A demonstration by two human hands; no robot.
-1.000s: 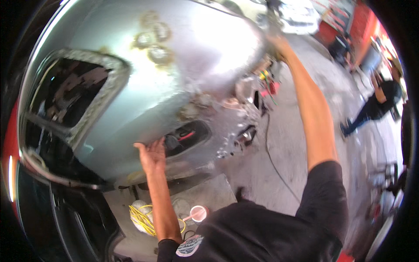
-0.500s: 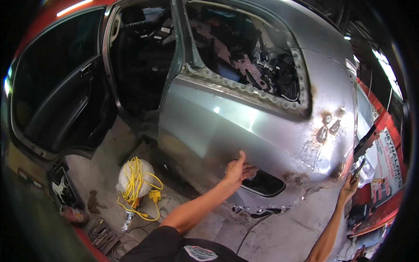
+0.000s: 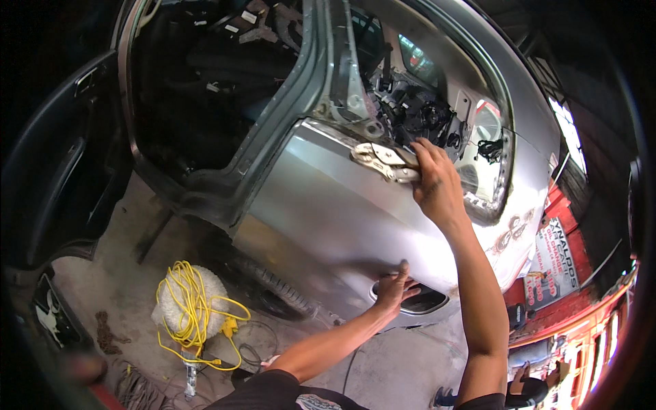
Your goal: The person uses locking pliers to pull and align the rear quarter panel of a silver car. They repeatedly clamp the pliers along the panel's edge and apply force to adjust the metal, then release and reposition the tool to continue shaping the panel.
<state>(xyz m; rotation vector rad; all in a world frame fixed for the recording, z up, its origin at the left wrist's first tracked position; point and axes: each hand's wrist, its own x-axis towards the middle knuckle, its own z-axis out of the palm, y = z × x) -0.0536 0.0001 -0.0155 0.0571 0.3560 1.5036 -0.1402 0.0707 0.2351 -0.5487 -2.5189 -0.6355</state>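
Observation:
My right hand [image 3: 435, 179] grips silver locking pliers [image 3: 379, 158], held over the lower edge of the rear side window frame on a silver car body panel [image 3: 328, 198]. The panel has bare, rusty weld patches [image 3: 509, 232] near its rear. My left hand [image 3: 396, 290] lies lower at the small oval opening [image 3: 427, 302] in the panel, thumb up and fingers spread against its edge.
The open door [image 3: 55, 150] and pillar [image 3: 287, 137] are at left. A fluffy pad [image 3: 167, 307] under tangled yellow cord [image 3: 198, 301] lies on the floor [image 3: 126, 225]. A red-framed sign [image 3: 550, 270] stands at right; another person [image 3: 526, 389] shows at lower right.
My right hand has moved from the panel's rear end leftward to the window's lower edge, bringing the pliers. My left hand stays at the oval opening. The view has swung toward the door opening.

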